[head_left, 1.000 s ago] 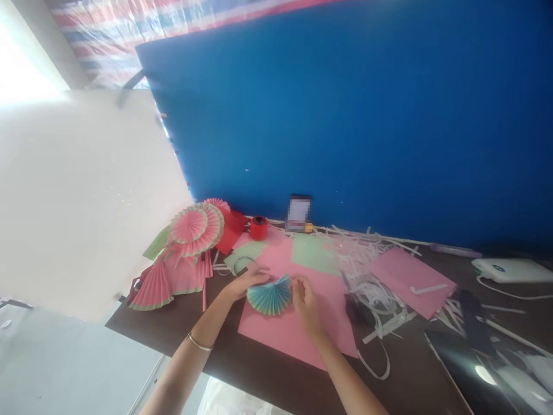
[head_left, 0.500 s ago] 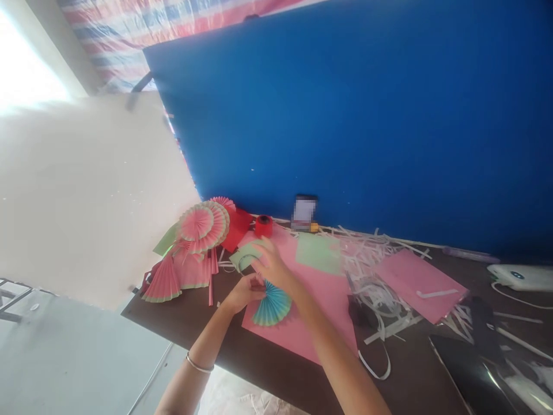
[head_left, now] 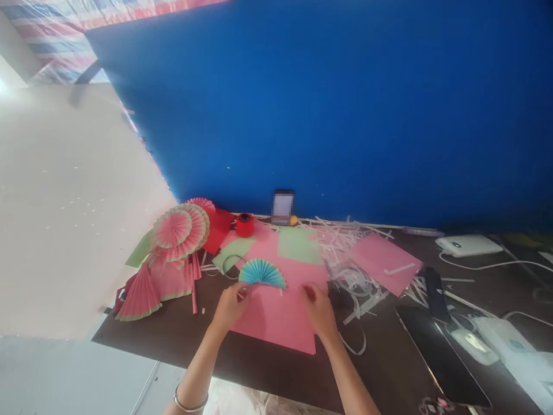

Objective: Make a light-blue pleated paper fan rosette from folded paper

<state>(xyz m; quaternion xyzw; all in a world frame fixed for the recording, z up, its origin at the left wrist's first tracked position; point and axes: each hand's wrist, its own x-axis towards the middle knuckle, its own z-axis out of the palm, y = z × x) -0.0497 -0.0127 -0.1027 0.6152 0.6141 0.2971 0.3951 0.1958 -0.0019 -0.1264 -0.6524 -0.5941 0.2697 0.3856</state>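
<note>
A blue pleated paper fan lies spread in a half circle on a large pink sheet on the dark table. My left hand rests on the sheet just below the fan's left corner with its fingers curled together. I cannot tell whether it touches the fan. My right hand is on the sheet's right side, a hand's width from the fan, with its fingers bent into a pinch. What either hand holds is too blurred to make out.
Pink pleated fans and rosettes are piled at the left, next to a red tape roll. A green sheet, white paper strips, a second pink sheet, a black slab and a white device lie to the right. A blue board stands behind.
Both hands held the blue fan before; it now lies flat farther from me. Both hands have drawn back toward the near edge. The view has swung to the right.
</note>
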